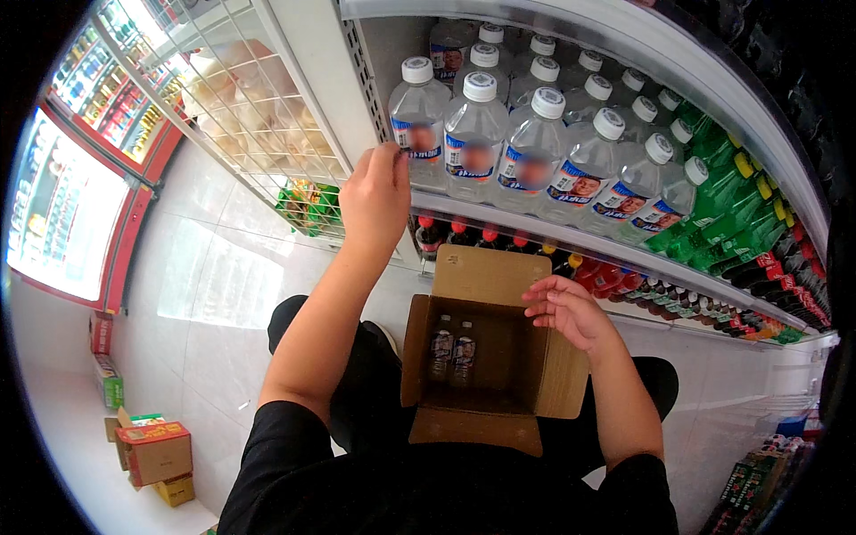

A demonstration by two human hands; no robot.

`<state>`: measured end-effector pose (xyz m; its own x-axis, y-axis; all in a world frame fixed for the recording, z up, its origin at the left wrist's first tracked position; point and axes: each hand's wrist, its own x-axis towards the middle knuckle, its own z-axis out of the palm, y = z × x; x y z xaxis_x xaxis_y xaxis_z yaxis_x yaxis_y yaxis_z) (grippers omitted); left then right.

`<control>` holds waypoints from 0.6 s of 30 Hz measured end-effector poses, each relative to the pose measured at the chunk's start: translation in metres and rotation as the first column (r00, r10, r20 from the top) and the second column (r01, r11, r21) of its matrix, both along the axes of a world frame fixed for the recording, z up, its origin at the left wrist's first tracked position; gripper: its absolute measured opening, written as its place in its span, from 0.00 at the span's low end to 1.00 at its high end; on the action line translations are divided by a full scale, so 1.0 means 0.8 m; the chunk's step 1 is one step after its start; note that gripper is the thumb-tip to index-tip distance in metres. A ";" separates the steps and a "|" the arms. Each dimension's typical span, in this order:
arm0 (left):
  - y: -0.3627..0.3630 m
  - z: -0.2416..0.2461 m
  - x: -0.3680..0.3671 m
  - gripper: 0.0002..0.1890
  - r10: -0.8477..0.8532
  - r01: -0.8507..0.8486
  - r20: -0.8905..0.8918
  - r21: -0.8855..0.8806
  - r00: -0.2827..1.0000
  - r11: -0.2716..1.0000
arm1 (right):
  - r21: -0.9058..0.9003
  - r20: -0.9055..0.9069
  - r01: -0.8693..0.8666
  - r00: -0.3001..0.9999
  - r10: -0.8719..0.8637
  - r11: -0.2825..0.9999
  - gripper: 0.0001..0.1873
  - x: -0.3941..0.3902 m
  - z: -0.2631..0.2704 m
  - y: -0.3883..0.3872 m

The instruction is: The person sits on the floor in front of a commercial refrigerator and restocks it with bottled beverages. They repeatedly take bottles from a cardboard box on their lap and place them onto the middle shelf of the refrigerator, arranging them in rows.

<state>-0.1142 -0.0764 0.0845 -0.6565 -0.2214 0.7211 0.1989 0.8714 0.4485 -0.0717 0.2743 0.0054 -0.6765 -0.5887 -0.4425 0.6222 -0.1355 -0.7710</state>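
My left hand (376, 197) is raised at the left end of a refrigerated shelf, fingers curled beside the leftmost clear plastic bottle (418, 114). Whether its fingertips grip anything is hidden from me. More white-capped bottles with blue labels, such as this one in the front row (476, 137), stand upright in rows on the shelf (481, 212). Between my knees sits an open cardboard box (491, 261), its flaps folded outward. Two similar bottles (453, 351) are inside, along its left side. Above the box's right flap, my right hand (568, 311) holds nothing, its fingers apart.
Green soda bottles (722, 207) fill the shelf's right part. Dark cola bottles (458, 231) line a lower shelf behind the box. A white wire rack (267, 127) with bagged goods stands at left. Cartons (157, 451) lie lower left; stacked drink packs (752, 478) lie lower right.
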 end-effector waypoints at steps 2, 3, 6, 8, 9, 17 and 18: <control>0.002 -0.006 -0.002 0.12 -0.011 0.011 0.003 -0.103 1.000 0.995 | 0.008 0.000 0.000 1.000 0.000 1.000 0.14 0.001 0.000 -0.001; 0.008 -0.008 -0.005 0.13 -0.046 0.048 0.024 -0.104 0.999 0.993 | 0.015 -0.004 -0.002 1.000 0.002 1.000 0.14 0.001 0.001 0.000; 0.016 -0.007 -0.014 0.15 -0.154 0.156 0.022 -0.110 0.988 0.982 | 0.028 -0.029 -0.008 1.000 0.009 1.000 0.14 0.004 0.006 -0.002; 0.017 -0.005 -0.021 0.17 -0.224 0.224 0.015 -0.077 0.975 0.972 | 0.037 -0.051 -0.007 0.999 0.009 0.999 0.13 0.004 0.008 0.000; 0.016 -0.007 -0.024 0.19 -0.257 0.257 0.018 -0.040 0.966 0.966 | 0.042 -0.061 -0.003 0.998 0.005 0.999 0.13 0.004 0.007 0.001; 0.004 -0.010 -0.066 0.28 -0.366 0.360 0.129 0.070 0.922 0.930 | 0.107 -0.068 0.025 0.998 -0.018 0.994 0.12 0.005 0.012 0.005; 0.005 -0.008 -0.071 0.29 -0.358 0.348 0.145 0.093 0.922 0.933 | 0.119 -0.071 0.023 0.997 -0.014 0.993 0.12 0.005 0.013 0.005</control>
<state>-0.1709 -0.0721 0.0778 -0.8037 0.0032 0.5950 0.4112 0.7257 0.5516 -0.0679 0.2784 0.0157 -0.7185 -0.5212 -0.4606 0.5647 -0.0505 -0.8238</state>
